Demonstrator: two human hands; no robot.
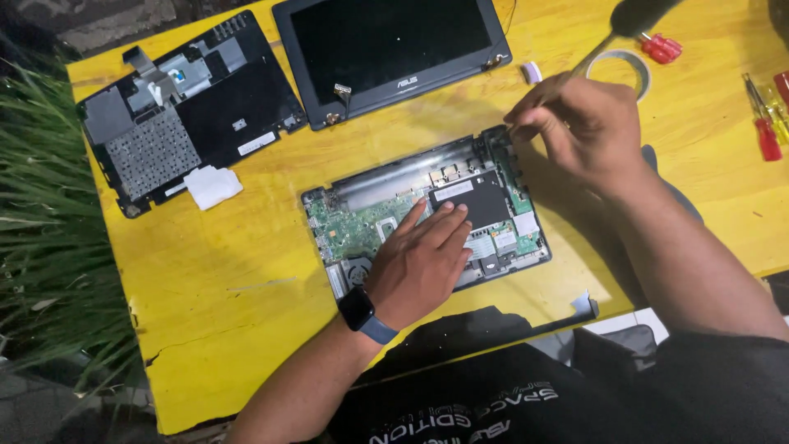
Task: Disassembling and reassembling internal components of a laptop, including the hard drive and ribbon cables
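Observation:
An opened laptop base (386, 177) with a green circuit board lies in the middle of the yellow table (238, 279). My left hand (419, 259) rests flat on the board, fingers spread, with a dark watch on the wrist. My right hand (579, 127) grips a screwdriver (616, 29) with a black handle, its tip at the base's far right corner. The detached screen (390, 45) lies at the back. A black bottom cover (185, 107) lies at the back left.
A white cloth (212, 186) sits by the black cover. A tape roll (623, 67) and red-handled screwdrivers (766, 131) lie at the right. A small white part (532, 71) lies near the screen. Green plant leaves (41, 222) border the table's left edge.

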